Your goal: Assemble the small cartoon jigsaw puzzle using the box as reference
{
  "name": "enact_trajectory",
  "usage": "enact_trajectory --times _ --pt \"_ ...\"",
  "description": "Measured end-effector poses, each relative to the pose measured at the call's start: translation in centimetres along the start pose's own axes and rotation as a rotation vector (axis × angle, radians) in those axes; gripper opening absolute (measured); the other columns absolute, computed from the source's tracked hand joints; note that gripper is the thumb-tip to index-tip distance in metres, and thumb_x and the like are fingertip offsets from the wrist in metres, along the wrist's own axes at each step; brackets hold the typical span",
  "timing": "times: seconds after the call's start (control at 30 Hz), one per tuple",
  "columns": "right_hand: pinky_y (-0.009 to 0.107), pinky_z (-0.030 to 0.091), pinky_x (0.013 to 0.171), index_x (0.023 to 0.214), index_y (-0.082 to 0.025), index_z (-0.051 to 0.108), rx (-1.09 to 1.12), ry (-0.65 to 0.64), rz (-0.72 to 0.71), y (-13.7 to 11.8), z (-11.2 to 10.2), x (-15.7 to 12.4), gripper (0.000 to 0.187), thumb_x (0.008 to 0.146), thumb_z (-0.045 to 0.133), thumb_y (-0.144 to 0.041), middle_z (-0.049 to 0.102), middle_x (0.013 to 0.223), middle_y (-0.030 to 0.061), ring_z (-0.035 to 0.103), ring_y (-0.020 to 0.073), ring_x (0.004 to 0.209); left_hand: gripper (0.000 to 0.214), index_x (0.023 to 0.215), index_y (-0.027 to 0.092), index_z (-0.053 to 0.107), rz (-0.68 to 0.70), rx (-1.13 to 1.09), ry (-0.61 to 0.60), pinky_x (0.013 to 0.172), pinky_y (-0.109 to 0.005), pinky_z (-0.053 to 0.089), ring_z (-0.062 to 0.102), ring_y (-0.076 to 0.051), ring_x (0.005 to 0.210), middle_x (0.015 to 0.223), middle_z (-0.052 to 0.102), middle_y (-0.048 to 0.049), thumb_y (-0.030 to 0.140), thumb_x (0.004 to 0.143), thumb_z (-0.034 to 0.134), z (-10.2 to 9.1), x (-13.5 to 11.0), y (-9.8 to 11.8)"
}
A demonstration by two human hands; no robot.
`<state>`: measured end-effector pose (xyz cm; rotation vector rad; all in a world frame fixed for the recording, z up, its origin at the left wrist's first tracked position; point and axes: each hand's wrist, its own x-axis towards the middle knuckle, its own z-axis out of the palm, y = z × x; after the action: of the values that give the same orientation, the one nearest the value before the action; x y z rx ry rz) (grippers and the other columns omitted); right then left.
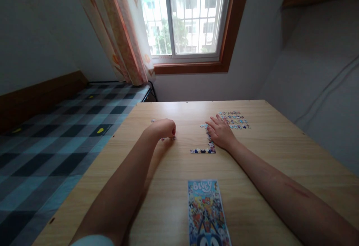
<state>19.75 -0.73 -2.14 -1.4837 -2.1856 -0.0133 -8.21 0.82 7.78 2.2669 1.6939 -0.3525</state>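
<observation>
Ctr. frame: L hand (166,127) is pinching jigsaw pc. (174,138), prob. light, stiff, best gripped edgewise; R hand (221,132) is lying spread.

The table (162,205) is pale brown with wood grain, the bedsheet (56,141) has black, grey and teal checks, the curtain (120,25) is cream and orange with branch pattern, the picture card (207,212) is blue with multicoloured figures, and the lower puzzle strip (202,151) is dark blue with pale patches.

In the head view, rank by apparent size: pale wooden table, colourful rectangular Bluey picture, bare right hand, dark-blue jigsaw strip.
1. Table
2. Bluey picture (nearer the camera)
3. Right hand
4. Jigsaw strip
</observation>
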Motion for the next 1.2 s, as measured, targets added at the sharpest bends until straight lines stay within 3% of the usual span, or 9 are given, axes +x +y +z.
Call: enact_trajectory --times 0.27,0.6,0.77,0.87,1.2 --pt "0.059 0.018 0.121 0.132 -0.02 0.066 -0.044 -0.009 0.007 0.2 -0.3 0.1 0.043 0.102 0.041 -0.038 0.05 0.152 0.0135 0.029 0.0344 0.15 0.018 0.081 0.018 0.08 -0.041 0.108 -0.044 0.076 -0.034 0.052 0.064 -0.022 0.061 0.052 0.064 -0.0037 0.018 0.065 0.075 -0.3 -0.2 1.6" --pt "0.061 0.018 0.122 0.126 -0.019 0.069 -0.028 0.082 -0.045 0.8 0.7 2.3 0.04 0.101 0.041 -0.033 0.055 0.148 0.0127 0.033 0.0335 0.148 0.021 0.088 0.017 0.08 0.001 0.11 -0.014 0.077 -0.032 0.052 0.068 -0.024 0.074 0.069 0.073 -0.0096 0.016 0.07 0.069 -0.1 -0.6 2.6" --pt "0.061 0.015 0.123 0.112 -0.02 0.074 0.047 0.11 -0.051 0.9 0.6 2.1 0.033 0.092 0.048 -0.019 0.06 0.142 0.0097 0.033 0.0324 0.149 0.022 0.088 0.017 0.078 0.061 0.047 0.071 0.072 -0.03 0.05 0.067 -0.023 0.077 0.085 0.076 -0.0099 0.013 0.068 0.069 0.7 -0.2 2.4" --pt "0.062 0.014 0.123 0.113 -0.022 0.075 0.078 0.082 -0.07 1.1 0.7 2.1 0.036 0.089 0.05 -0.016 0.06 0.143 0.0082 0.033 0.0318 0.149 0.024 0.091 0.018 0.076 0.105 -0.013 0.142 0.071 -0.028 0.048 0.066 -0.022 0.081 0.094 0.076 -0.0079 0.012 0.07 0.066 1.4 0.6 2.3" --pt "0.063 0.009 0.123 0.121 -0.025 0.074 0.091 -0.031 -0.101 0.8 0.4 2.3 0.039 0.089 0.052 -0.017 0.054 0.151 0.0077 0.028 0.0328 0.151 0.019 0.095 0.018 0.073 0.169 -0.258 0.346 0.068 -0.026 0.046 0.063 -0.017 0.075 0.086 0.074 -0.0026 0.019 0.077 0.067 3.9 5.3 4.0"
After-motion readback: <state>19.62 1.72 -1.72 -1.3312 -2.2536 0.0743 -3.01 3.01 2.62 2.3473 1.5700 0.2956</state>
